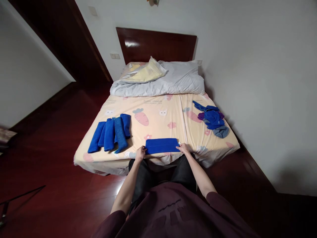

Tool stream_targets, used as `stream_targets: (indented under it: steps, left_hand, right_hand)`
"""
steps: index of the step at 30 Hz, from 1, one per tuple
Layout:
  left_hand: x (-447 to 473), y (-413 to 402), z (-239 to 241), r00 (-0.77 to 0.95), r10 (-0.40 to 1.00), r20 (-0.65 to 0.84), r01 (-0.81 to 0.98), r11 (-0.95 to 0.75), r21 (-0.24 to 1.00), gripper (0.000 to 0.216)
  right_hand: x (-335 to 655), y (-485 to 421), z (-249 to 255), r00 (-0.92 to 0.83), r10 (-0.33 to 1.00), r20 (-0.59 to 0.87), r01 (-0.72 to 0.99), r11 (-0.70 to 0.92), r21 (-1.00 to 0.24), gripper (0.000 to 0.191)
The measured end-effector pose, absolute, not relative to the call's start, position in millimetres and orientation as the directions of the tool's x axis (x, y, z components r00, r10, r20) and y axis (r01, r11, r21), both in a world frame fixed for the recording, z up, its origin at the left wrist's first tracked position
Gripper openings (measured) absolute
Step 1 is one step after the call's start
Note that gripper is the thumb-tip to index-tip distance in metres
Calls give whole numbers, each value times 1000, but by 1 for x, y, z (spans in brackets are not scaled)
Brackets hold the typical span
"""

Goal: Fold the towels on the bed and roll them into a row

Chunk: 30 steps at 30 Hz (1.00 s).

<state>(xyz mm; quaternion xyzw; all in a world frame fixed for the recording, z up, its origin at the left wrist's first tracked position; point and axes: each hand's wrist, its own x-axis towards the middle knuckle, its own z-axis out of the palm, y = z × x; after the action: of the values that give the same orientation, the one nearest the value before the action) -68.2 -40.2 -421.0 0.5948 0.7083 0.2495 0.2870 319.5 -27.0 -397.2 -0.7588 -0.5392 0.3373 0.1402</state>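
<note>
A folded blue towel (pixel 161 145) lies flat at the near edge of the bed (pixel 158 112). My left hand (pixel 140 153) pinches its left end, fingers closed on the cloth. My right hand (pixel 183 148) grips its right end the same way. To the left, several folded blue towels (pixel 110 133) lie side by side on the sheet. On the right side of the bed sits a loose heap of blue and purple cloths (pixel 212 118).
A rumpled grey and yellow duvet (pixel 158 79) is bunched against the dark wooden headboard (pixel 156 44). A white wall (pixel 267 99) runs close along the bed's right side. Dark red wooden floor (pixel 49 158) lies to the left. The sheet has a carrot print.
</note>
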Motion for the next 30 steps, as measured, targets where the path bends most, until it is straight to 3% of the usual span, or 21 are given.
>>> stream_targets:
  steps: [6,9,13,16,20,26,30]
  left_hand:
    - [-69,-42,-422,-113,992,-54,702,118,702,15]
    - [-66,-45,-421,-97,995,-31,717,91,691,19]
    - [-61,-52,-418,-61,995,83,756,-8,654,39]
    - [-59,-59,-417,28,982,188,780,-139,610,51]
    - [-60,-65,-423,223,958,182,755,-288,589,61]
    - [-61,-70,-433,285,955,80,759,-276,589,56]
    - [-63,-66,-435,295,954,58,768,-273,579,60]
  right_hand:
    - [320,-30,-398,215,920,-328,740,-373,-560,35]
    - [314,-34,-394,225,949,-220,791,-310,-528,21]
    - [305,-45,-390,133,991,4,870,-115,-479,36]
    - [302,-51,-391,-82,987,138,891,135,-434,43]
    - [305,-56,-401,-293,947,134,849,322,-419,42]
    - [312,-66,-411,-291,946,146,829,325,-455,39]
    - [313,-65,-406,-310,945,107,827,323,-459,52]
